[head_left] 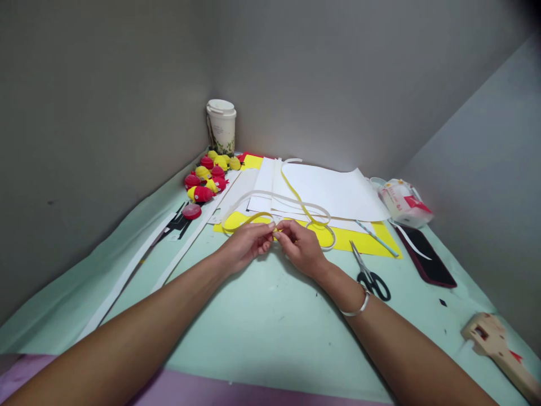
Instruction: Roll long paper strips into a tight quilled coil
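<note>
My left hand [247,245] and my right hand [301,246] meet above the middle of the table, fingertips almost touching. Both pinch a small yellow part of a long paper strip [291,189]. The strip is yellow on some stretches and white on others, and it curls in wide loops behind and beside my hands. What exactly lies between the fingertips is mostly hidden. Behind the loops, white paper sheets [325,192] lie over a yellow sheet [367,242]. A pair of scissors [369,276] with black handles rests just right of my right wrist.
Several red and yellow crafted pieces [203,194] cluster at left near a lidded cup [222,127]. Long white strips [127,276] run along the left side. At right are a tissue pack [403,203], a phone [431,262], a glue gun [492,344] and a thin patterned stick [376,238].
</note>
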{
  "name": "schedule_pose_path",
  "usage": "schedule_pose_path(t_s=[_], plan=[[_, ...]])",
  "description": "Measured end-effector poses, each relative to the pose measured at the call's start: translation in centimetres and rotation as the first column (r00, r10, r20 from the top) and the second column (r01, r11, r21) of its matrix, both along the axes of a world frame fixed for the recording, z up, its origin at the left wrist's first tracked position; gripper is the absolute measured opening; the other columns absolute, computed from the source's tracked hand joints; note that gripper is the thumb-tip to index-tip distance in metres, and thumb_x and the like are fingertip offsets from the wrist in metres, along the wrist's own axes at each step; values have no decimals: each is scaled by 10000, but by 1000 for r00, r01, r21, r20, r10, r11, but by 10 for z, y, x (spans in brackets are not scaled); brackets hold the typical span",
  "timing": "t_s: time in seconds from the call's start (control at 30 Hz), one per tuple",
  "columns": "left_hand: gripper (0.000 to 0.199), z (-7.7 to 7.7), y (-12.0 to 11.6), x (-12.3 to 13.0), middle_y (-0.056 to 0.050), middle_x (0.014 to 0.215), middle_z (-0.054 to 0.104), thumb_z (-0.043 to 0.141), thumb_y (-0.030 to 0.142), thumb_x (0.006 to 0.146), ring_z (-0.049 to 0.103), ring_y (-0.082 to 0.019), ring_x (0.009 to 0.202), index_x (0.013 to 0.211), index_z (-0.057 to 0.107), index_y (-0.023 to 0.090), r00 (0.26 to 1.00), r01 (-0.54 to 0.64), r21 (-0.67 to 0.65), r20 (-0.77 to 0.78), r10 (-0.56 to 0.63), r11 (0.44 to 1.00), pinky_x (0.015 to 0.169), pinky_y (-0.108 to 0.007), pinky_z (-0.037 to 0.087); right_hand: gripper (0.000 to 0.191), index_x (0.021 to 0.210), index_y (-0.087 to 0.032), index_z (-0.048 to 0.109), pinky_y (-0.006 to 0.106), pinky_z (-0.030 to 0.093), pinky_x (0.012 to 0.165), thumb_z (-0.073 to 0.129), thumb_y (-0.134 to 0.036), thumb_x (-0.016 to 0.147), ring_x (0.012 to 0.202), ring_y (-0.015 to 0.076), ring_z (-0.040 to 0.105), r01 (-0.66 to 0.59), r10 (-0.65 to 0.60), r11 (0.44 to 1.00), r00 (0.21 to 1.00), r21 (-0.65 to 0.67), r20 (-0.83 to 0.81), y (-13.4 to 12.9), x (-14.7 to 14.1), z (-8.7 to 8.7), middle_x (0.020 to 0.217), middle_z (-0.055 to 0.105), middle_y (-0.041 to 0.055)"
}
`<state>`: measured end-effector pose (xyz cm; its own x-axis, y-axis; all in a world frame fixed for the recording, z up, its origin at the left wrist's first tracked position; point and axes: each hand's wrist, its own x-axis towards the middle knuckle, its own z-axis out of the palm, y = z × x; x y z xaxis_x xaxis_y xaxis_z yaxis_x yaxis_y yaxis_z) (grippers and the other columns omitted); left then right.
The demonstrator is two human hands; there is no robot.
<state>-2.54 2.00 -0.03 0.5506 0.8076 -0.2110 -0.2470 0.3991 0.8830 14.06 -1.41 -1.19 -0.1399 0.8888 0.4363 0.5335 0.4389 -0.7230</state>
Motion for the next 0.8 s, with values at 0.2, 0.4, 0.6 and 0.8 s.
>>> schedule_pose_path(t_s=[0.2,0.4,0.6,0.8], plan=[[179,1,0,0,0,667,486,632,290,805,426,-58,544,762,614,117,1000,9,1,1,-9,1000,471,-169,316,146,960,-207,599,225,403,565,541,-310,874,548,108,502,2,-2,1000,1000,-15,-5,1,0,-1,645,586,-39],[197,2,0,1,5,653,463,622,298,814,410,-59,543,746,612,113,1000,9,9,-8,-9,1000,462,-170,301,183,964,-204,583,215,393,543,596,-334,835,533,101,492,70,-70,998,998,-5,0,2,-2,-3,624,555,-51],[194,0,1,1,3,648,464,633,297,805,407,-64,544,742,613,116,1000,3,3,-9,-3,1000,467,-172,306,152,901,-200,600,218,390,556,576,-344,856,545,103,486,66,-66,998,997,3,29,2,-2,-1,633,567,-39],[195,-2,1,0,0,654,468,629,302,812,415,-65,547,754,611,118,1000,8,8,0,-8,1000,471,-171,314,132,911,-202,596,221,392,570,576,-323,862,555,104,493,50,-50,999,998,19,31,2,-1,-2,644,577,-39]])
